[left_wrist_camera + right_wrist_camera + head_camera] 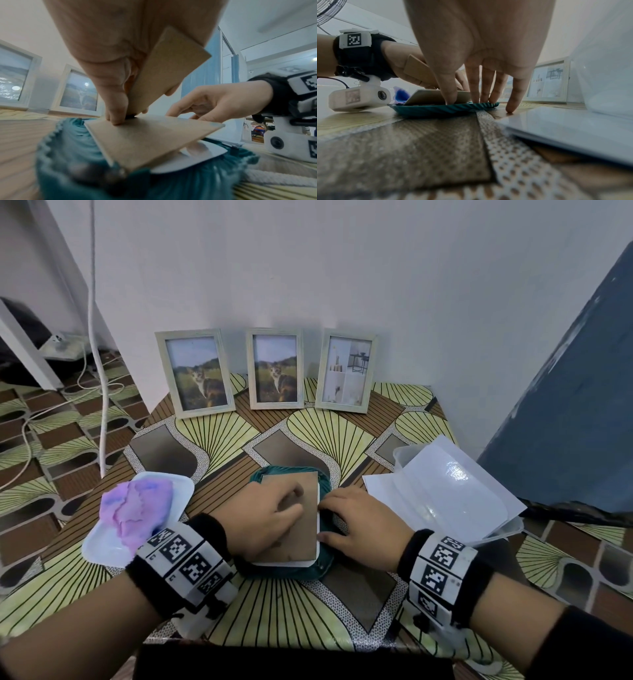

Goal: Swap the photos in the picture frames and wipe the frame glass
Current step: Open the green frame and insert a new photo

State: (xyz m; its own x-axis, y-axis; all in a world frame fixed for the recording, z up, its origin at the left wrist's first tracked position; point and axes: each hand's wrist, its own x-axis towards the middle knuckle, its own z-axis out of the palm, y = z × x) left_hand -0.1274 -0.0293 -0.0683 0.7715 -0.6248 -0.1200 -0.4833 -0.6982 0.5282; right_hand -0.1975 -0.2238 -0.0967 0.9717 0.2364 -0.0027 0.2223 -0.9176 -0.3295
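Three framed photos (274,369) stand upright against the wall, two showing the same cat, one a pale collage, while a fourth frame lies face down on a teal cloth (325,563) at table centre. Left hand (263,518) pinches the easel stand of the brown backing board (305,542), lifting that board's near edge; right hand (359,525) rests splayed fingertips along the frame's right edge. Judged stage: backing coming off, swap and glass wiping outstanding, with the purple rag (137,508) untouched on its white tray (102,546).
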